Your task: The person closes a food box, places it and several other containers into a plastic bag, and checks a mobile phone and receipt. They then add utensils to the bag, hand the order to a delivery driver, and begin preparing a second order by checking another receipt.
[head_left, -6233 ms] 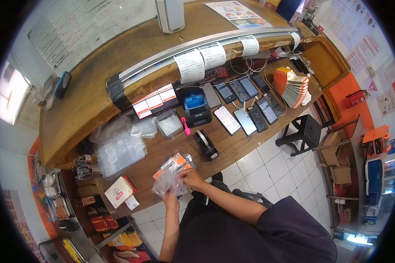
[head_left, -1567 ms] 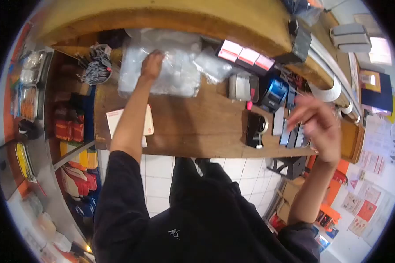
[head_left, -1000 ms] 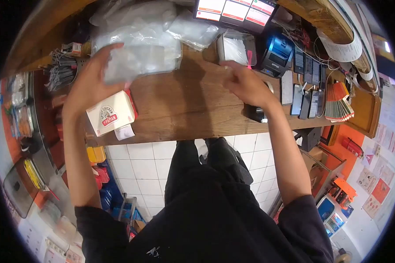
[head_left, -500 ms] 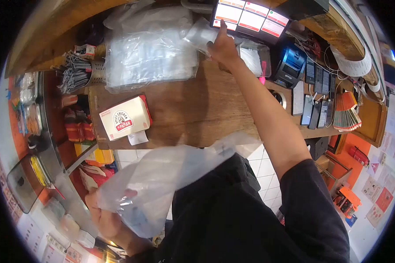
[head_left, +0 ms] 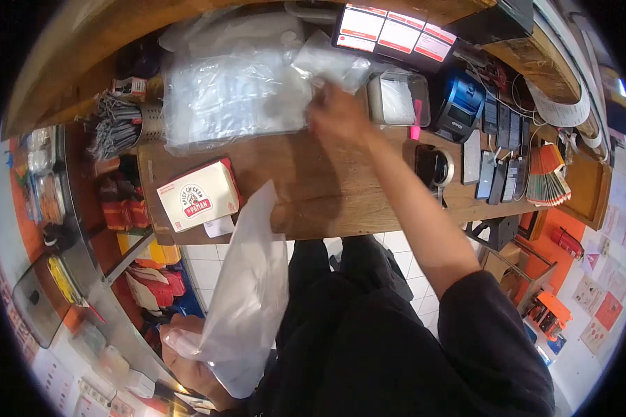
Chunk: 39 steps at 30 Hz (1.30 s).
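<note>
My left hand (head_left: 188,351), low on the left, is closed on one end of a clear plastic bag (head_left: 247,292), which hangs in front of my body with its tip near the table edge. Over the table, my right hand (head_left: 337,118) is blurred by motion beside the right edge of a stack of plastic bags (head_left: 229,90); its fingers are smeared. Left on the wooden table (head_left: 313,201) lies a white and red food box (head_left: 198,197), a slip of paper (head_left: 219,226) partly under it.
A lit screen (head_left: 396,33) stands at the back. Right of my right hand are a plastic container (head_left: 400,101), a pink marker (head_left: 416,121), a blue-black printer (head_left: 460,104), a tape roll (head_left: 435,167) and several phones (head_left: 485,174). A perforated holder (head_left: 151,124) stands left.
My right hand has left the screen and moved down and left to the bag stack. The bag in my left hand has swung from a sideways spread to nearly upright.
</note>
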Tool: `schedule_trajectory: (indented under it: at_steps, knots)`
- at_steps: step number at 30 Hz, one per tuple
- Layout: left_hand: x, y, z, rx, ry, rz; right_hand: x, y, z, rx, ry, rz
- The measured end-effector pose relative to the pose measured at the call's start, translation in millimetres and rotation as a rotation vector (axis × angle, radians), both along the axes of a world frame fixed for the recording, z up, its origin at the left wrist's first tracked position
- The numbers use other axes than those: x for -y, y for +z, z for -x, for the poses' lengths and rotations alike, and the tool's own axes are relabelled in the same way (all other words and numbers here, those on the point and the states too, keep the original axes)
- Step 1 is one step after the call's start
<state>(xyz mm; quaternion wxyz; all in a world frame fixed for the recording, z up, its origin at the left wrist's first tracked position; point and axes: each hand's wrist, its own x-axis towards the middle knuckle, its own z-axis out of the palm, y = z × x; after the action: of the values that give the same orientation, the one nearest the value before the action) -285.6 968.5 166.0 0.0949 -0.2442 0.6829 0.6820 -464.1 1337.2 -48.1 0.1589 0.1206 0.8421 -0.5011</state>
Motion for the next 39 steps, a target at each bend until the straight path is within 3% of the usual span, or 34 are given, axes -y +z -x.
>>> schedule_trajectory:
  at_steps: [1,2,4,6,9,12,13,17,21,22,23,26,27,30,33,34,35,39]
  knots:
    - [-1,-2,1,-0.001,-0.007,0.004,8,11,-15,0.281,0.130,0.316]
    - [-2,-4,3,-0.001,-0.013,0.002,18,-6,-45,0.290,0.240,0.732]
    - [-6,-8,6,-0.004,-0.028,0.006,54,12,-85,0.332,0.459,1.067]
    - [-11,-11,9,-0.014,-0.049,0.022,81,37,-109,0.419,0.531,1.456]
    - [-20,-17,16,-0.024,-0.040,-0.001,108,46,-128,0.259,0.390,1.801]
    - [-23,-20,24,-0.014,-0.017,-0.069,105,66,-140,0.270,-0.127,2.163]
    - [-22,-21,27,-0.007,-0.009,-0.101,110,66,-149,0.192,-0.248,2.134]
    - [-10,-21,40,0.038,0.072,-0.334,92,66,-190,0.477,0.173,2.165]
    - [-4,-35,55,0.157,0.082,-0.717,65,64,-210,0.349,-0.335,1.895]
    - [-15,-43,54,0.177,0.094,-0.630,61,64,-207,0.351,-0.572,1.891]
    - [-34,-48,56,0.202,0.175,-0.378,56,65,-204,0.347,-0.808,1.874]
    - [-48,-75,62,0.075,-0.298,0.341,35,81,-196,0.347,-0.829,1.679]
    - [-66,-76,58,-0.173,-0.345,0.708,30,89,-196,0.380,-0.821,1.555]
    - [-99,-61,52,-0.449,-0.314,0.822,26,106,-204,0.234,-0.649,1.374]
    - [-130,-32,39,-0.192,-0.826,0.308,44,136,-214,0.121,-0.470,0.863]
    - [-147,-34,33,-0.134,-0.865,0.255,52,143,-217,0.083,-0.376,0.658]
    - [-157,-40,30,-0.079,-0.905,0.202,71,139,-219,-0.034,-0.398,0.794]
    - [-138,-61,34,0.076,-0.798,-0.257,79,144,-226,-0.005,-0.245,0.606]
